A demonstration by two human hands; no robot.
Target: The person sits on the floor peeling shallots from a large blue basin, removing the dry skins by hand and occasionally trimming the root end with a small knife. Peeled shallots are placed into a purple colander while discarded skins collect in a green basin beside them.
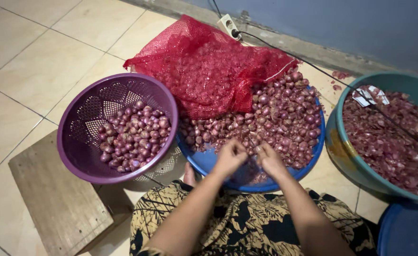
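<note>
Both hands meet over the near edge of a blue tray (204, 161) piled with unpeeled shallots (284, 114). My left hand (230, 156) is curled, fingers closed on a small shallot that is mostly hidden. My right hand (269, 159) is closed too, pressed close to the left; a thin blade or stalk shows between the two hands, too small to tell which. A red mesh sack (204, 66) lies across the back of the tray. A purple perforated basket (85, 118) to the left holds peeled shallots (135, 135).
A teal tub (346, 156) full of red shallot skins stands at the right, with a blue lid (408, 232) below it. A low wooden stool (57, 199) sits under the basket. A black cable (313, 64) runs from a wall socket (229, 24) across the tub. Patterned fabric covers my lap.
</note>
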